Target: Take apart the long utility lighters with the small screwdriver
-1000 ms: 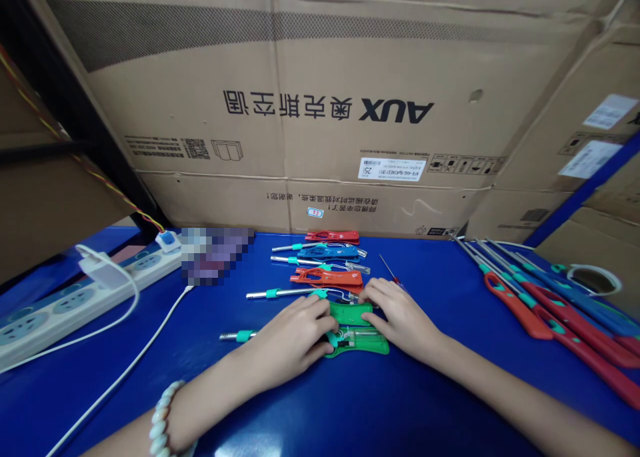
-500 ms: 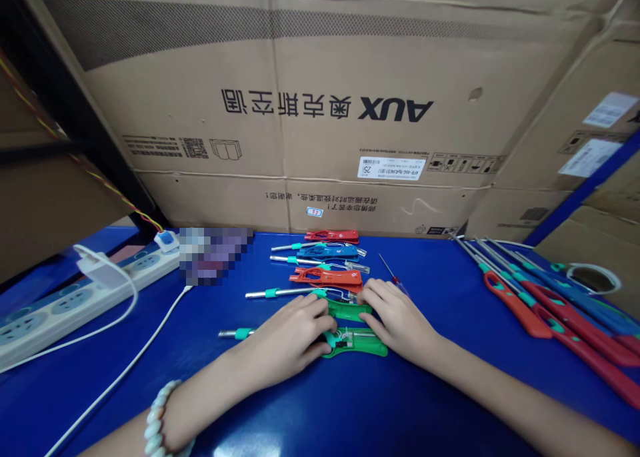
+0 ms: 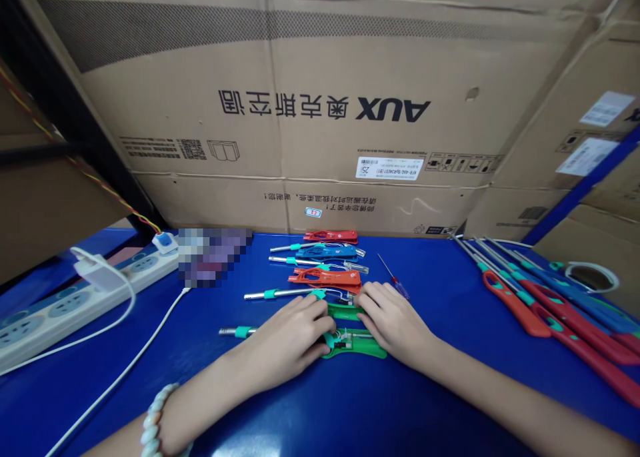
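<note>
A green lighter casing half (image 3: pixel 344 313) is held between my two hands, its inner side partly showing. My left hand (image 3: pixel 295 330) is closed on its left end, thumb and fingers bent near a teal trigger piece. My right hand (image 3: pixel 393 317) pinches the right end; its fingertips partly hide the casing. Just below lies the other green casing half (image 3: pixel 367 347), with a clear tube, white wires and a black part inside. From its left side a metal lighter tube (image 3: pixel 231 332) with a teal collar sticks out, partly behind my left hand.
Beyond my hands lie an orange lighter casing (image 3: pixel 327 279), a blue one (image 3: pixel 330 251) and a red one (image 3: pixel 333 236). A screwdriver (image 3: pixel 399 286) is to their right. Several long lighters (image 3: pixel 520 304) lie at right; a power strip (image 3: pixel 75 300) at left. Cardboard (image 3: pixel 310 64) stands behind.
The held green casing half has tilted a little, and less of its right end shows. My right hand has shifted slightly, uncovering more of the screwdriver handle. My left hand stays nearly still.
</note>
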Tool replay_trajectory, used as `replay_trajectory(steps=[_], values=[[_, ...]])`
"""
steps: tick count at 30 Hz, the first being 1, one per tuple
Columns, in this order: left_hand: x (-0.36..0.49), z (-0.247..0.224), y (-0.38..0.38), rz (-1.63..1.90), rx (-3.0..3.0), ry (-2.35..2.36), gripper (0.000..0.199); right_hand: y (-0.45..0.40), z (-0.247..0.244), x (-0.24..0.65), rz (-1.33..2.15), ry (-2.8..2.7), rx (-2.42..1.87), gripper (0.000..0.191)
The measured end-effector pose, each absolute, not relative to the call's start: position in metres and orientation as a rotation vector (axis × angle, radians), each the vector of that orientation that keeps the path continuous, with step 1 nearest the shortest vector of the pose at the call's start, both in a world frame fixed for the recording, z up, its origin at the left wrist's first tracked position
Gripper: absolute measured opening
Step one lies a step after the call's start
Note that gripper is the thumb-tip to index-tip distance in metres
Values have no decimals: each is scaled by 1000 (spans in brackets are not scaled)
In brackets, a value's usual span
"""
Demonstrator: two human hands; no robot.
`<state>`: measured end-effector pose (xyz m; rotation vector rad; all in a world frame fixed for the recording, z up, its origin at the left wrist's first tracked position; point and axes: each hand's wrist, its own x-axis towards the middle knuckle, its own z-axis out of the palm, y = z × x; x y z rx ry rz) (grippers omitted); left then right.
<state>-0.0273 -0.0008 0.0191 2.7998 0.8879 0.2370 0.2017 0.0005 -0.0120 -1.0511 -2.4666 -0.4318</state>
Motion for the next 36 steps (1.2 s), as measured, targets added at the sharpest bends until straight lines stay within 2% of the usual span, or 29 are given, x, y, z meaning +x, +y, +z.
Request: replay_trajectory(steps=[5,9,16,18,36], values=[[-26,19,-3,225,2861,912,9,0,-15,200,-519,-2438,-1057,20],[-25,20,-7,256,2923,915,11,0,-18,199,-553,-2428,-1058,19],[-20,18,-13,257,3009,793,40,0,-17,198,-591,-2415,-1052,18],[-19,17,-13,251,3019,776,43,0,-17,198,-580,-2422,-1056,18],[-18,9,-17,238,3161,761,40,-2,-18,199,-347,-2424,-1127,21]])
